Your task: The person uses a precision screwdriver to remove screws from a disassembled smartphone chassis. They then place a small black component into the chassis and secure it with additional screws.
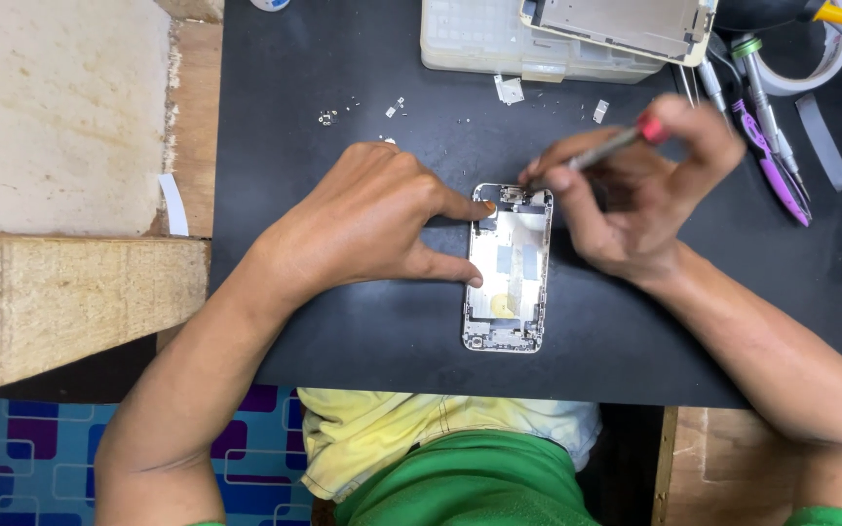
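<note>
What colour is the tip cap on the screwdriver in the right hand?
Red, on the screwdriver held by the right hand; the head view shows it.

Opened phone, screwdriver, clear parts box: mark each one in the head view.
Opened phone point(509, 282): head view, on the bare metal inner plate.
Screwdriver point(608, 146): head view, on the metal shaft in the right hand.
Clear parts box point(470, 39): head view, on its left lid.

black mat point(343, 321); opened phone point(507, 268); loose screws point(326, 118); clear case point(479, 44); tape roll point(825, 63)

Screwdriver point(608, 146) tip hidden behind right hand point(635, 195); loose screws point(326, 118) too small to tell.
</note>
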